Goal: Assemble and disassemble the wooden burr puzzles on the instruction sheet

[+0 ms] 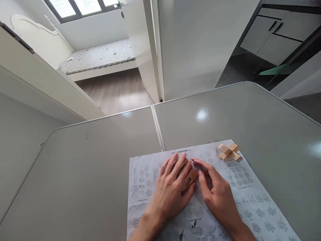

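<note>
My left hand [173, 184] lies over a brown wooden block [192, 176], its fingers across the top and its thumb along the near side. A dark slot shows in the block's face, and most of the block is hidden under the fingers. My right hand [217, 189] is close on the block's right side, thumb and index finger apart. Whether its fingertips touch the block I cannot tell. Beneath both hands is a large white paper sheet [142, 211] printed with small line drawings. Several pale wooden sticks crossed together [229, 152] stand on the sheet's far right corner.
The grey table [100, 184] has a pale seam [158, 129] running toward its far edge. Beyond it are a white door [140, 40], a bed [100, 53] under a window, and cabinets [283, 31] at the far right.
</note>
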A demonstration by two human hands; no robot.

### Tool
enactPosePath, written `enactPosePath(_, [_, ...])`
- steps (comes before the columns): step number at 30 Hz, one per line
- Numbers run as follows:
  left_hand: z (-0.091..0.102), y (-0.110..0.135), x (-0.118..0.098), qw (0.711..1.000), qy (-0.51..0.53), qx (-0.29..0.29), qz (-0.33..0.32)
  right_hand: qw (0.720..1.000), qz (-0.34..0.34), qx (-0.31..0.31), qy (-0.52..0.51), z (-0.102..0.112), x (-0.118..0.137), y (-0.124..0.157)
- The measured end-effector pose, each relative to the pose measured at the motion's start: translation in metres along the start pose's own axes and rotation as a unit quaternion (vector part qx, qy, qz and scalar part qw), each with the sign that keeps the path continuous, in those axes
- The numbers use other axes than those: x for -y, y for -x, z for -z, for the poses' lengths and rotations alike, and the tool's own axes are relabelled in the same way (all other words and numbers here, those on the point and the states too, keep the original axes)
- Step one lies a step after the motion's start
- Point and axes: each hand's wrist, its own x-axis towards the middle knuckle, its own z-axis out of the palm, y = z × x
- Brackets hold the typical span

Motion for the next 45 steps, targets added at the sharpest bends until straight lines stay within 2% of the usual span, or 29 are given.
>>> enactPosePath(6, [0.005,0.009,0.003,0.998,-0.044,-0.011,0.042,1.0,-0.005,-0.008,0.011,0.0,-0.001,0.002])
enactPosePath(13, [0.019,0.04,0.033,0.983,-0.125,-0.053,0.126,1.0,0.009,-0.001,0.023,0.002,0.001,0.001])
enactPosePath(19, [0.026,0.057,0.052,0.97,-0.146,-0.082,0.179,0.999,0.023,0.008,0.033,0.004,0.006,0.002])
enactPosePath(24, [0.03,0.065,0.062,0.965,-0.151,-0.087,0.197,0.998,0.032,-0.005,0.054,0.027,0.01,0.003])
enactPosePath(28, [0.032,0.069,0.067,0.962,-0.153,-0.093,0.208,0.986,0.082,-0.098,0.109,0.056,0.018,-0.002])
enactPosePath(32, [0.035,0.067,0.063,0.962,-0.143,-0.114,0.201,0.964,0.061,-0.181,0.183,0.085,0.02,-0.008])
enactPosePath(35, [0.037,0.064,0.055,0.964,-0.136,-0.135,0.182,0.951,0.008,-0.205,0.229,0.103,0.007,-0.013])
enactPosePath(39, [0.036,0.062,0.04,0.97,-0.116,-0.16,0.139,0.944,0.019,-0.215,0.249,0.121,-0.02,-0.019])
enactPosePath(42, [0.031,0.06,0.027,0.976,-0.101,-0.154,0.115,0.943,0.017,-0.178,0.28,0.126,-0.032,-0.021])
enactPosePath(45, [0.025,0.057,0.013,0.983,-0.091,-0.131,0.092,0.944,-0.009,-0.136,0.3,0.124,-0.03,-0.02])
